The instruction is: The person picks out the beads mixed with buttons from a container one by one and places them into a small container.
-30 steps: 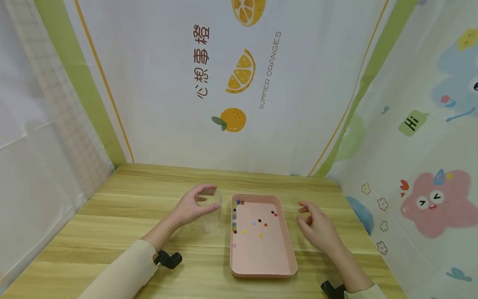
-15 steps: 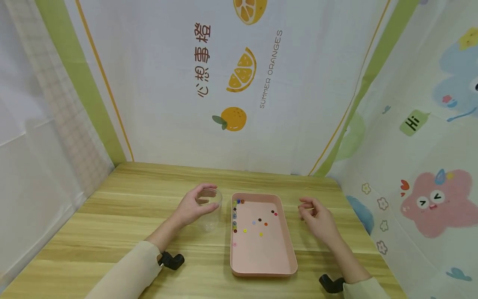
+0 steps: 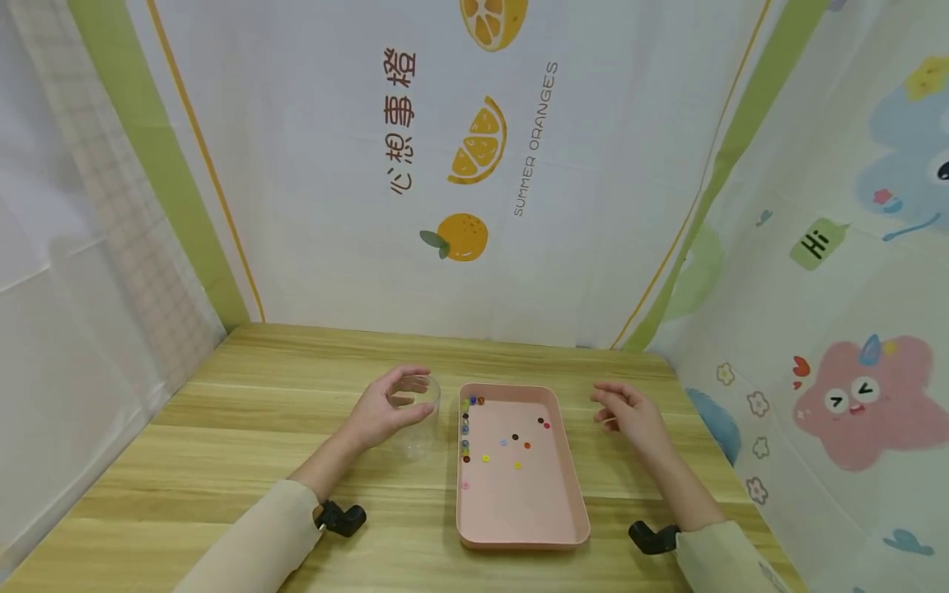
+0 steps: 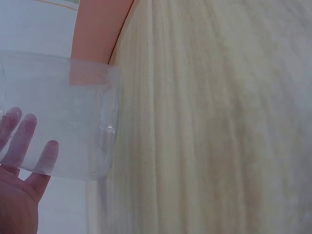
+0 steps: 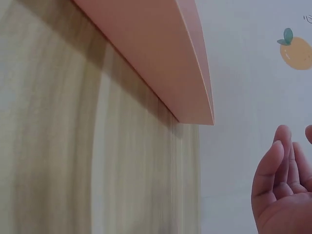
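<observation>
My left hand (image 3: 378, 416) grips a clear, see-through cup (image 3: 417, 432) near its rim, thumb on the near side and fingers round the far side. In the left wrist view the fingers show through the wall of the cup (image 4: 73, 117), and nothing is seen inside it. Just right of the cup lies a shallow pink tray (image 3: 522, 515). Small coloured beads are in it: several line its left wall, and others, such as a yellow bead (image 3: 517, 466), are scattered over its floor. Right of the tray my right hand (image 3: 630, 416) hovers with loosely bent fingers, holding nothing.
The tray and cup are on a wood-grain table (image 3: 222, 461). A white curtain (image 3: 334, 247) printed with oranges hangs behind the table's back edge. Another printed curtain (image 3: 815, 313) closes the right side.
The right hand has shifted slightly, rising and turning beside the tray, and its fingers have straightened a little. The left hand, cup, tray and beads stay where they were.
</observation>
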`<move>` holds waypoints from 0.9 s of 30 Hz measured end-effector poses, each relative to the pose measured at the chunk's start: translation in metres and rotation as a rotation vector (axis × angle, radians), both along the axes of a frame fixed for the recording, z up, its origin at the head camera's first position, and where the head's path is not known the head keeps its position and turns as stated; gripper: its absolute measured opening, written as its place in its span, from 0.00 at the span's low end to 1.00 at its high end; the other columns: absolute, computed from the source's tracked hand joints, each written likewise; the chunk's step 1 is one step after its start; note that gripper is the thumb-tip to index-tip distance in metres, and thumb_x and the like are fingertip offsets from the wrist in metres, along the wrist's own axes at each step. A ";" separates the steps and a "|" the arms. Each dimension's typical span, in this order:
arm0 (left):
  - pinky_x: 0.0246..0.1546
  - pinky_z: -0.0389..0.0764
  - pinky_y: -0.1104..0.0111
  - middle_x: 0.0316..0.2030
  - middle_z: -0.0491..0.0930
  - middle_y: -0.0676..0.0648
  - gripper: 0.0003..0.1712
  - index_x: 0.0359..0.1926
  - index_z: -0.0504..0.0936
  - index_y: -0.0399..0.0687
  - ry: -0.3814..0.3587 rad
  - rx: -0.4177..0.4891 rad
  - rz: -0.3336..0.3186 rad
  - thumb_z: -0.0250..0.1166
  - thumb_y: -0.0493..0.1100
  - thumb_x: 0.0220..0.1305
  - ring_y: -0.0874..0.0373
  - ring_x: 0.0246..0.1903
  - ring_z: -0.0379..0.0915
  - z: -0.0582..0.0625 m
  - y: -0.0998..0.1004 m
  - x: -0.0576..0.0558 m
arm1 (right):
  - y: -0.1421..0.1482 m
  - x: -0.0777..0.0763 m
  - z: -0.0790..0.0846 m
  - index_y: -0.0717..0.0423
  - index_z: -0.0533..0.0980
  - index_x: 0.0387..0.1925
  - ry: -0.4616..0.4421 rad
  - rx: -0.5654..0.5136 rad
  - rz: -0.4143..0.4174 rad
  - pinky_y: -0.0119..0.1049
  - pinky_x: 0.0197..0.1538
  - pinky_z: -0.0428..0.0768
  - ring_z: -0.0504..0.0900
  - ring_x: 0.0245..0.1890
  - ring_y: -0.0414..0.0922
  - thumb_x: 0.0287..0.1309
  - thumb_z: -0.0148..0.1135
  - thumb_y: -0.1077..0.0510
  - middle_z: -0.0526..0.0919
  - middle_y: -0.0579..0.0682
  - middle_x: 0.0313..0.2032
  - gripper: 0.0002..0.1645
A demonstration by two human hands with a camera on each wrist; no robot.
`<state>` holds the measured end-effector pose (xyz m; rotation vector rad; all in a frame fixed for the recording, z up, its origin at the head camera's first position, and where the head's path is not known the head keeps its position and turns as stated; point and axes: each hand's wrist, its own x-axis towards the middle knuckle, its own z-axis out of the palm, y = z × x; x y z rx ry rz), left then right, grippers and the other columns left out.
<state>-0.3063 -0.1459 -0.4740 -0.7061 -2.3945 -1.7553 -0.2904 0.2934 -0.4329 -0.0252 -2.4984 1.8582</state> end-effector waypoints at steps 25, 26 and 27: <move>0.66 0.79 0.35 0.62 0.83 0.33 0.33 0.72 0.77 0.45 0.016 0.041 0.006 0.75 0.41 0.69 0.29 0.65 0.79 -0.003 0.002 0.000 | -0.052 -0.032 0.006 0.62 0.78 0.69 0.036 -0.003 0.160 0.34 0.40 0.86 0.87 0.38 0.42 0.78 0.67 0.53 0.89 0.44 0.48 0.26; 0.66 0.79 0.34 0.63 0.83 0.33 0.33 0.72 0.77 0.45 0.016 0.041 0.005 0.75 0.41 0.69 0.29 0.65 0.79 -0.003 0.002 0.000 | -0.054 -0.033 0.006 0.61 0.78 0.69 0.031 0.001 0.169 0.34 0.41 0.86 0.87 0.39 0.44 0.78 0.67 0.53 0.89 0.45 0.48 0.26; 0.66 0.79 0.34 0.63 0.83 0.33 0.33 0.72 0.77 0.45 0.015 0.042 0.004 0.75 0.41 0.69 0.29 0.65 0.79 -0.004 0.002 0.000 | -0.057 -0.034 0.006 0.60 0.79 0.68 0.024 0.005 0.170 0.35 0.41 0.86 0.88 0.41 0.46 0.78 0.67 0.52 0.89 0.45 0.48 0.26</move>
